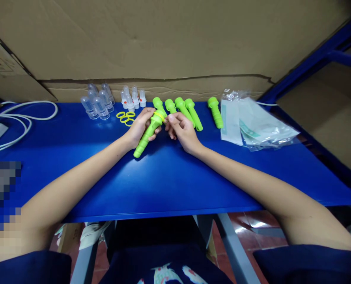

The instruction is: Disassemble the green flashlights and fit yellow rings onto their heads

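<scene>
My left hand [140, 128] is wrapped round a green stepped plastic tube [147, 136] that slants down to the left over the blue table [163, 177]. A yellow ring [159, 115] sits round the tube's upper end. My right hand [182, 130] has its fingers curled and pinches at that ring and the tube's top. Several more green tubes [190, 112] lie in a row just behind my hands. Loose yellow rings [126, 118] lie to the left of them.
Clear plastic vials [96, 103] and small white caps [132, 99] stand at the back left. Clear plastic bags [252, 124] lie at the right. A white cable [21, 118] loops at the far left. Cardboard walls [163, 39] rise behind the table.
</scene>
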Available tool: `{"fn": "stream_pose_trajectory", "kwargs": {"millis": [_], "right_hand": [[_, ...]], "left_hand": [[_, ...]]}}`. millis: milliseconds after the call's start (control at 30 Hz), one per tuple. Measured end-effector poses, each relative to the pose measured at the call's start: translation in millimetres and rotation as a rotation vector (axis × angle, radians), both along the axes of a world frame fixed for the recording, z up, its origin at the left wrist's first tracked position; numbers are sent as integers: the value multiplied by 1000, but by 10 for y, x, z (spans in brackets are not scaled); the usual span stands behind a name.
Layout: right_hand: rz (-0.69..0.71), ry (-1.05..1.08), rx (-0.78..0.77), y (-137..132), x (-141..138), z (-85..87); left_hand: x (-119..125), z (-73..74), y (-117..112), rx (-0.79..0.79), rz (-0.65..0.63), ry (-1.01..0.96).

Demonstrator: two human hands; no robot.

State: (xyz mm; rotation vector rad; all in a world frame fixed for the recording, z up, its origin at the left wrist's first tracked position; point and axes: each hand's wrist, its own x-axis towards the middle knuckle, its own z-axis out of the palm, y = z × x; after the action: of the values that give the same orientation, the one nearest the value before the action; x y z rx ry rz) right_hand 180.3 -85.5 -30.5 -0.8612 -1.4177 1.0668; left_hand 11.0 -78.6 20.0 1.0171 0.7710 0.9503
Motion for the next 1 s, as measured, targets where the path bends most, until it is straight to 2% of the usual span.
{"fn": "stream_pose_trajectory", "kwargs": {"millis": [167,300,433,600,867,1000], "right_hand": [[30,-46,39,-5,-5,-42],[-63,-136,151,-23,-12,-68],[-134,-293,300,-48,-1,-57],[-189,-384,409,-52,34,-29],[-243,-420,493,-56,65,-23],[-234,-476,548,-44,91,-27]], "left_hand": [[-25,-26,69,-49,14,-12],[-33,-13,86,-58,-64,83],[-14,-14,78,-45,-29,76],[25,-59,56,-3,-17,170],[51,-139,49,129,178,230],[50,-180,66,181,197,224]]}}
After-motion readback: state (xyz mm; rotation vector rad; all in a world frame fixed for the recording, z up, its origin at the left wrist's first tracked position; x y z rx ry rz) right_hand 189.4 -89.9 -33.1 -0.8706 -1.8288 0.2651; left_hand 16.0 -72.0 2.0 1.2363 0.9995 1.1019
